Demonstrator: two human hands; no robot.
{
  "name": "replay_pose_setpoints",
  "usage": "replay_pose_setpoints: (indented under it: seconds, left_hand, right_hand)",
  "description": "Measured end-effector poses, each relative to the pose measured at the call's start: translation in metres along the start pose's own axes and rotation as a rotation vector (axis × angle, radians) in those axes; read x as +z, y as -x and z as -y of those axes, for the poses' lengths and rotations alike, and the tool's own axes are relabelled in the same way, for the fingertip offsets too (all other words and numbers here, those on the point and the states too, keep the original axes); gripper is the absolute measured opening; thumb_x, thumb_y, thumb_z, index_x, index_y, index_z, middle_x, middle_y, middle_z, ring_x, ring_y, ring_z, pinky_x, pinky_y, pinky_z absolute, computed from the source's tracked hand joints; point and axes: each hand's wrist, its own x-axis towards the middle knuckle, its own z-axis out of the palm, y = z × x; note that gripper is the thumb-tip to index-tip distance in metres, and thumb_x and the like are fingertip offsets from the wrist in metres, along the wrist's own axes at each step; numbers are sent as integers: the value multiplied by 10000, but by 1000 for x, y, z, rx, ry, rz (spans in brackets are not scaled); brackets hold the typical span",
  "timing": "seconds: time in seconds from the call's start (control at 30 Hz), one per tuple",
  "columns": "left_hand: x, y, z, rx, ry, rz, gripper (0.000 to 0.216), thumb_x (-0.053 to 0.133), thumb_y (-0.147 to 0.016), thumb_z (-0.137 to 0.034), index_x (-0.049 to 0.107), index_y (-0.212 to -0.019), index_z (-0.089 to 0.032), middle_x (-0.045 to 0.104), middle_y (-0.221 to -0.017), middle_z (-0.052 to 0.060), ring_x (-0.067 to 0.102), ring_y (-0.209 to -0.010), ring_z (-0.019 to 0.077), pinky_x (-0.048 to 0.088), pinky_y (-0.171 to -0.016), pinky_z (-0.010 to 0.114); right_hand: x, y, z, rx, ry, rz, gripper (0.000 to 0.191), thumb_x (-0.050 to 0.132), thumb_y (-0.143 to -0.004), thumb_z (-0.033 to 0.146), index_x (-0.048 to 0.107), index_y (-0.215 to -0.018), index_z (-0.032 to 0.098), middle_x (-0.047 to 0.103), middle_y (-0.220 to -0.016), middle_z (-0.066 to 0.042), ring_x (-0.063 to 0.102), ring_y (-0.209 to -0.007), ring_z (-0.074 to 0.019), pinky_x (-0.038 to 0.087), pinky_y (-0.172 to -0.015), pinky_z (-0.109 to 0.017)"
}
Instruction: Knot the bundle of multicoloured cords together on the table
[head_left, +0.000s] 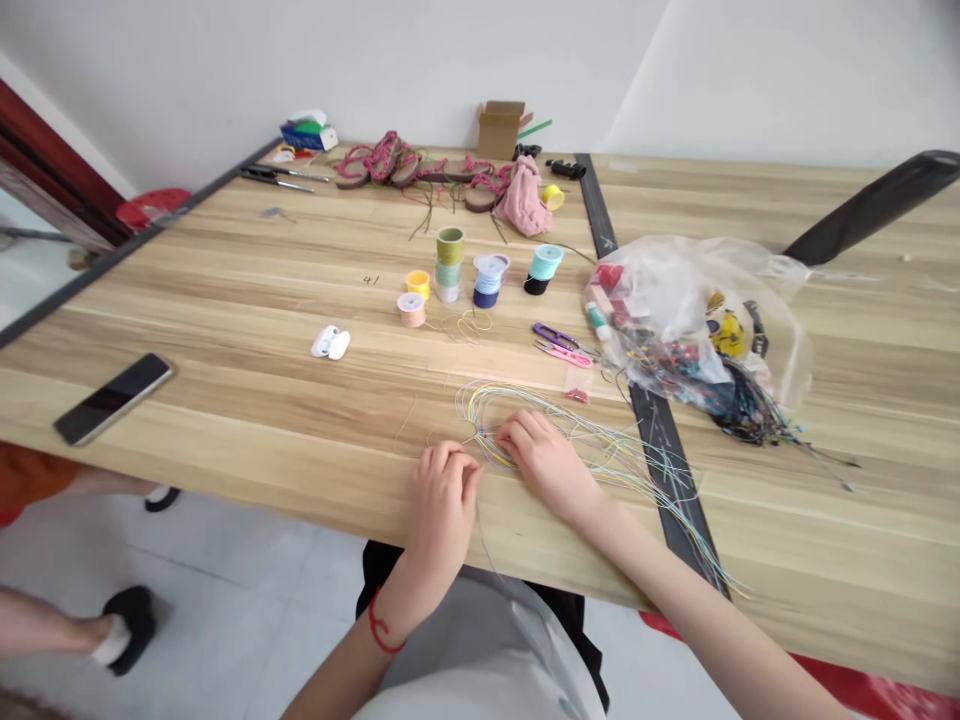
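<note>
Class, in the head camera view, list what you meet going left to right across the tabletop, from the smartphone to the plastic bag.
smartphone, white earbuds, peach thread spool, navy thread spool, teal thread spool, pink-handled snips, plastic bag

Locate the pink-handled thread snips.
In the head view, the pink-handled thread snips lie right of centre on the wooden table, beside purple-handled snips, just left of a clear plastic bag.

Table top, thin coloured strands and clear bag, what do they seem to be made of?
The table top looks like wood-grain laminate or veneer, satin finish: light-brown grain, soft sheen. The thin coloured strands look synthetic, perhaps nylon cord: smooth, slightly glossy, springing in loops. The clear bag seems thin polyethylene: crinkled, shiny, see-through.
</note>
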Motion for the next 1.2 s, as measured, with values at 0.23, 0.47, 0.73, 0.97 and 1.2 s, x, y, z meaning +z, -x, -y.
replay_pose_setpoints:
  seconds: [0.23,0.47,0.73,0.97,1.2]
  left_hand:
    - [4,-11,9,66,221,-8,112,501,-974,-139,538,-906,-219,639,-1205,71,562,-1173,229,413,-1037,455]
    - [6,-12,15,26,339,81,121,427,-1005,-169,507,-934,-226,629,-1281,101,558,-1256,227,404,-1071,477]
    - [10,-8,16,-158,523,117,67,352,-1033,-258,414,-1017,-240,629,-1282,140,573,-1270,223,466,-1023,453]
    - [9,-6,15,-187,611,103,79,298,-1050,-285,361,-1018,-248,630,-1282,157,569,-1281,199,453,-1056,437]
    - [10,-6,16,-179,586,109,87,295,-1049,-297,356,-1010,-248,622,-1288,155,564,-1289,202,448,-1065,435]
  right_hand:
    - [1,-4,1,-14,9,12,194,450,-996,184,614,-893,168,629,-897,-96,560,-847,-233,486,-761,-360]
    - [0,-8,4,-52,17,19,202,443,-1001,199,617,-901,181,628,-900,-94,569,-840,-233,491,-762,-363]
    - [3,-9,6,-52,27,31,219,422,-1002,188,607,-885,186,618,-889,-91,559,-819,-229,492,-765,-363]
    - [-1,-8,6,62,-193,-3,183,398,-999,192,549,-896,202,661,-904,-98,628,-840,-229,513,-761,-357]
    - [-3,-5,6,179,-443,27,110,420,-982,223,526,-954,222,698,-868,-59,659,-705,-191,503,-653,-308]
